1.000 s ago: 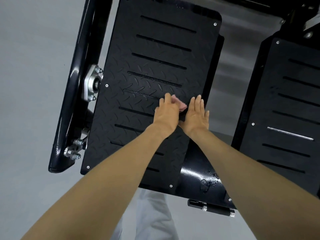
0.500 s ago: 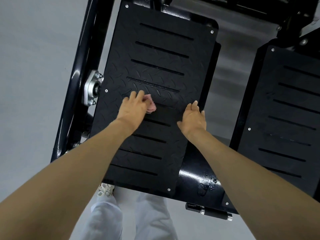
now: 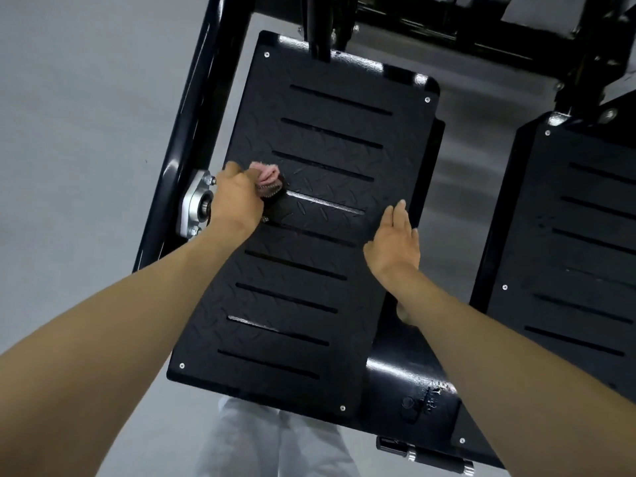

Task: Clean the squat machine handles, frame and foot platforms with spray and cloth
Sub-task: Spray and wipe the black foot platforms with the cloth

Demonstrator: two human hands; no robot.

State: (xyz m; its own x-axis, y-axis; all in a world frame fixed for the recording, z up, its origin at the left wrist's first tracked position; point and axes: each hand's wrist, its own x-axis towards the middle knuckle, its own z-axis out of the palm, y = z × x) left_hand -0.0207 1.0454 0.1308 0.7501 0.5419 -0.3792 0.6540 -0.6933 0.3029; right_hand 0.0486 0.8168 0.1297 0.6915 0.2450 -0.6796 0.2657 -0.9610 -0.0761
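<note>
A black slotted foot platform (image 3: pixel 309 270) of diamond-pattern steel fills the middle of the head view. My left hand (image 3: pixel 237 197) grips a bunched pink cloth (image 3: pixel 266 177) and presses it on the platform near its left edge. Along the platform's right edge rests my right hand (image 3: pixel 395 242), fingers straight. A second foot platform (image 3: pixel 578 256) lies at the right. No spray bottle is in view.
The black frame tube (image 3: pixel 192 132) runs along the left side, with a silver bearing block (image 3: pixel 194 204) bolted to it. More black frame (image 3: pixel 481 32) crosses the top. A short black bar with chrome rings (image 3: pixel 423 454) sits at the bottom right. Grey floor surrounds the machine.
My left hand has swept the cloth leftward across the platform, from beside my right hand to the left edge. My right hand stayed at the right edge.
</note>
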